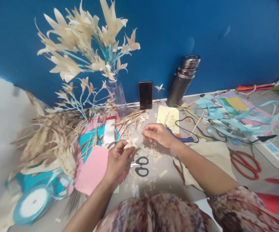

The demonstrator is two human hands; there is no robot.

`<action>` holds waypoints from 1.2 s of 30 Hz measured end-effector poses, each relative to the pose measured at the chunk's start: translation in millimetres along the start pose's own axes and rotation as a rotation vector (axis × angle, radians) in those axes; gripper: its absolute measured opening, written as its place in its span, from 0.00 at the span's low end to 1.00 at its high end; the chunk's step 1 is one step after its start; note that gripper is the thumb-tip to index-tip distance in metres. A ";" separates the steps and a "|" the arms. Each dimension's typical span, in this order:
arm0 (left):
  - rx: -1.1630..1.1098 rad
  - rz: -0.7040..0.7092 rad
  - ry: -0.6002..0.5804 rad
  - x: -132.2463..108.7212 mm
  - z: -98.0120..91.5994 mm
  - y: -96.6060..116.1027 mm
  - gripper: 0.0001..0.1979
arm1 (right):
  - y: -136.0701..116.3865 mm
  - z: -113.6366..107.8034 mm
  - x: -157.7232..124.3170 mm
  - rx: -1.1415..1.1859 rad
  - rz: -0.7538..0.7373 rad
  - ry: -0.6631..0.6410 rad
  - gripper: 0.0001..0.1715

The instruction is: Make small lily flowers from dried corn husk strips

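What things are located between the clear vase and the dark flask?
The head view shows an upright phone, a small pale flower to its right, and dry plant strips in front.

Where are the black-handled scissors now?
In the head view, the black-handled scissors lie on the table near centre, just right of the left hand and pink sheet.

Cannot see the base of the pale flower, covered by the left fingers, or tell the material of the thin strand, too fine and blurred. Cannot follow the black-handled scissors to the blade tips, the bouquet past the upper edge, or the red item past the right.
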State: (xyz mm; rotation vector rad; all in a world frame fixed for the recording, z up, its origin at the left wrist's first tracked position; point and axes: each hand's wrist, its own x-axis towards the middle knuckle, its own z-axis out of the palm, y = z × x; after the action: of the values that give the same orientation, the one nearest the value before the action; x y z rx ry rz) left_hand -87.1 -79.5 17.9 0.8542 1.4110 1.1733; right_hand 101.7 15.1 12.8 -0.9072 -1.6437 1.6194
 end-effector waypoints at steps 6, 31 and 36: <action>-0.002 0.112 0.003 7.8 -7.7 -0.6 0.11 | -3.2 -11.1 3.2 -0.806 -0.030 0.167 0.09; -0.053 0.028 0.071 12.7 -9.7 -4.5 0.16 | 6.0 7.6 4.2 -0.375 0.112 -0.079 0.08; 0.022 0.032 0.046 14.2 -9.6 -5.2 0.19 | 5.6 6.2 4.8 -0.313 0.069 -0.185 0.15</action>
State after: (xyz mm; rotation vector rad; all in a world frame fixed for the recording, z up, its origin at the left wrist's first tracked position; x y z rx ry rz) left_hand -98.6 -69.3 8.5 0.8729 1.4548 1.2107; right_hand 94.1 15.7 6.9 -1.0008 -2.0562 1.5550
